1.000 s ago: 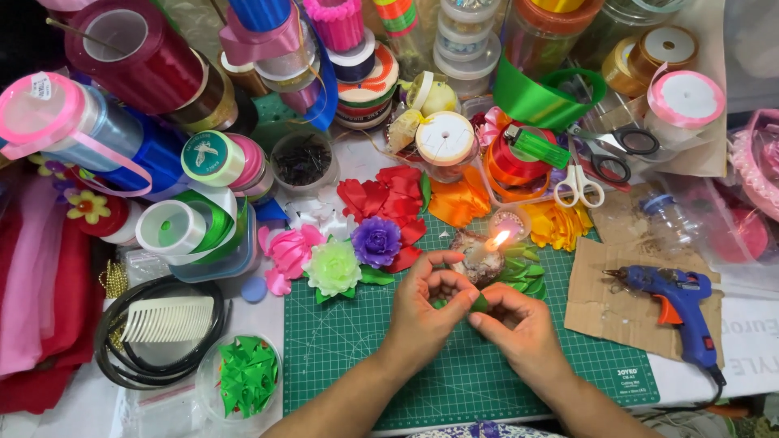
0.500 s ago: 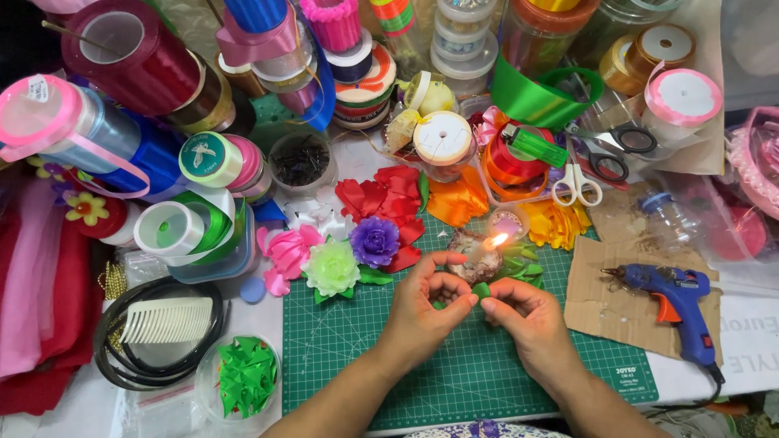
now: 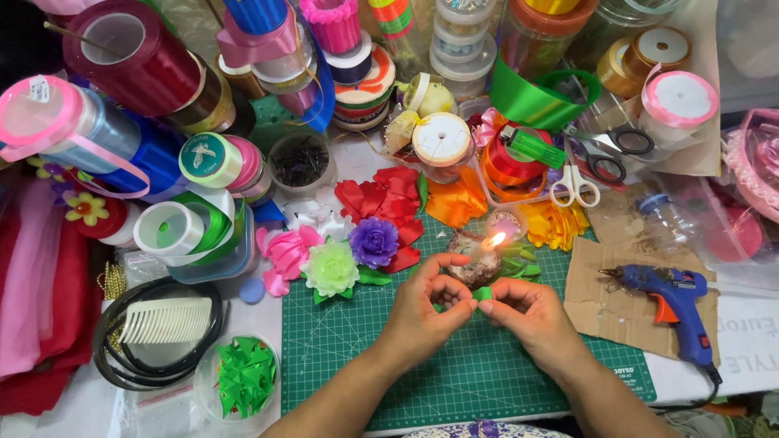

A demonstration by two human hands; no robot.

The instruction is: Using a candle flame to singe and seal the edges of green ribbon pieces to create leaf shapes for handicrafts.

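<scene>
Head view: left hand [image 3: 426, 304] and right hand [image 3: 527, 308] both pinch small green ribbon piece [image 3: 482, 294] over green cutting mat [image 3: 349, 357], just below lit candle [image 3: 479, 259].

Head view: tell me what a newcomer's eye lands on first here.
First, the two hands at the centre: the left hand and right hand pinch a small green ribbon piece over the green cutting mat, just in front of a lit candle. Next, the ribbon flowers left of the flame, and the blue glue gun on cardboard at right.
</scene>
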